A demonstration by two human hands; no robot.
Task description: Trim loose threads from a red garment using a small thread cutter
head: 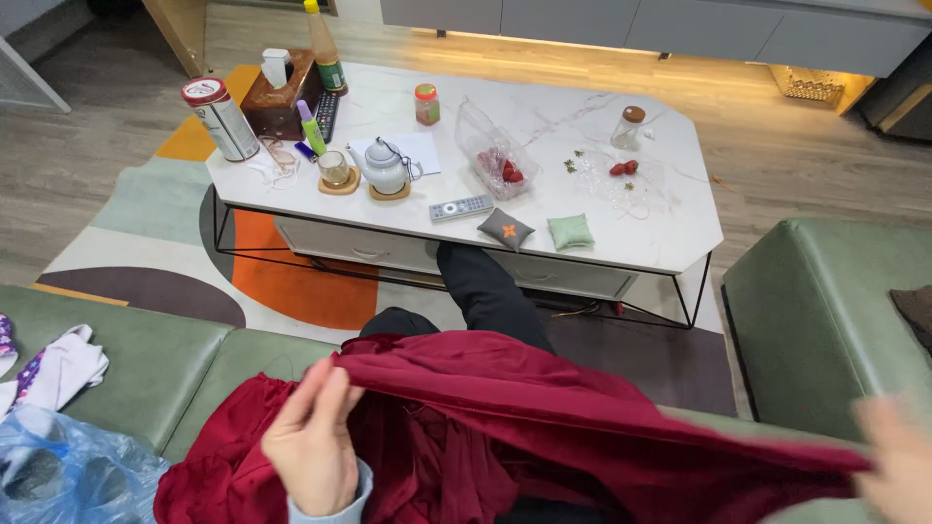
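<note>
Living room, wood floor, patterned rug (291,281) under a white marble counter (670,243) across mid-frame. Green sofa (146,359) along the bottom, second green seat (825,311) at right.

Red garment (544,408) lies over the person's lap, lower centre, stretched out toward lower right. Left hand (313,442) at lower centre-left, fingers (325,383) closed on the upper hem, pinching the fabric edge. Right hand (898,461) at the lower right corner, motion-blurred; it meets the far end of the cloth, but can't tell if the fingers are closed on it. Fabric between the hands runs taut as a straight edge; the rest bunches loose on the lap.

Step in hand, my read: spreading the garment out along one edge, the opening stage of straightening or folding. Next move calls for both ends held firm, edge kept level, bunched lower part shaken flat before any fold.

On the counter: tin can (220,118), tissue box (282,97), bottle (325,49), teapot (385,168), glass cup (335,168), remote (461,208), clear tub with strawberries (495,155), two small cushions, grey (506,229) and green (570,231). Blue plastic bag (68,471) at lower left, white cloth (63,369) above it on the sofa.
</note>
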